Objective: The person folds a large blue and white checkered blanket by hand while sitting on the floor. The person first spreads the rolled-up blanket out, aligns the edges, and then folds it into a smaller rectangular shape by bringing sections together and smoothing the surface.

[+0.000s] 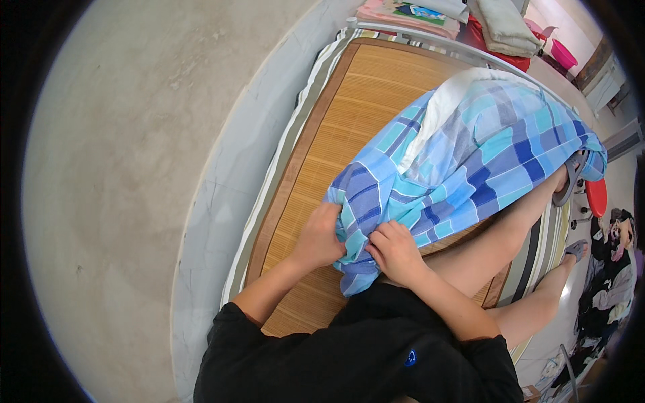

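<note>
The checked cover [470, 154] shows light blue, turquoise, dark blue and grey squares, with a white inner pillow [443, 107] at its far opening. The bamboo mat [336, 134] is golden tan with a brown border. At far right, a basin [563, 54] is bright pink.

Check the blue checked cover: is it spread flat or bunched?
Bunched. Both hands, left hand and right hand, grip the gathered end of the cover; white filling shows at top.
</note>
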Demonstrator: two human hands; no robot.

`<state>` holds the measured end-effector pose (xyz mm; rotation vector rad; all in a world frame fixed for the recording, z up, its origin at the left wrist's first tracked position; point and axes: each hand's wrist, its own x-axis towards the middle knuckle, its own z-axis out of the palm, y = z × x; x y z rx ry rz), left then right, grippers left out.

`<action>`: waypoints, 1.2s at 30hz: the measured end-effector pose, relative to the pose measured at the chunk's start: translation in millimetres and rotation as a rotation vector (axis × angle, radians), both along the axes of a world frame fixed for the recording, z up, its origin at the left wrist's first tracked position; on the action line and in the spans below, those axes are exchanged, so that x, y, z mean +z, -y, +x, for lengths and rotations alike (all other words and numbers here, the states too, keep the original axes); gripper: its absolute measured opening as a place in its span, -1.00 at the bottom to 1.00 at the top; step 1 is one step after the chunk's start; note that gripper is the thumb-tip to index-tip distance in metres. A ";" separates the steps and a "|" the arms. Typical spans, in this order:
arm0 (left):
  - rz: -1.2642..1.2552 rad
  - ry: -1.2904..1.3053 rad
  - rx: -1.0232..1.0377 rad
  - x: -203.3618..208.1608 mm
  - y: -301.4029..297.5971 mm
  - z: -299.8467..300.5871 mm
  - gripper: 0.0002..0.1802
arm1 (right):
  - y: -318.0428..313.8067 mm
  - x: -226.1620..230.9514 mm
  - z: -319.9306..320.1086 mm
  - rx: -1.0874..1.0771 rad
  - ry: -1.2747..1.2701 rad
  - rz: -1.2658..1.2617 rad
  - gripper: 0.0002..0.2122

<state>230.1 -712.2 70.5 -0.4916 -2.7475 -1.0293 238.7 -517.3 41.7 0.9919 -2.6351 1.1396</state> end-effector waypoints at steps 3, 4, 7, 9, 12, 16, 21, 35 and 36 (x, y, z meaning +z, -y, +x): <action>-0.094 0.053 -0.045 -0.2 0.3 -3.2 -0.68 | 2.8 -0.2 5.5 -0.024 -0.009 -0.074 -0.86; -0.159 0.102 -0.072 -3.1 1.1 -6.4 -0.73 | 4.4 0.4 7.0 -0.054 -0.007 -0.122 -0.87; 0.016 0.402 -0.029 -5.5 6.8 -19.5 -0.71 | 10.1 5.9 6.0 -0.021 -0.049 -0.191 -0.88; 0.335 0.512 -0.014 -17.0 20.7 -21.1 -0.76 | 4.3 7.1 4.1 0.040 -0.043 -0.116 -0.90; 0.796 0.653 0.019 0.5 35.8 -27.3 -0.75 | -17.1 10.3 1.3 0.146 -0.025 0.038 -0.93; 1.158 0.683 -0.004 27.9 55.9 -35.8 -0.70 | -38.5 36.8 -1.0 0.217 0.028 0.124 -0.91; 1.201 0.832 -0.055 50.5 10.9 -30.2 -0.76 | -8.1 94.4 9.6 -0.069 -0.140 -0.061 -0.80; 1.106 0.411 0.152 12.3 -79.9 2.8 -0.80 | -31.4 73.1 59.9 -0.152 -0.322 -0.392 -0.77; 1.104 0.414 0.144 6.5 -81.3 6.0 -0.80 | -29.5 68.8 60.7 -0.160 -0.326 -0.391 -0.77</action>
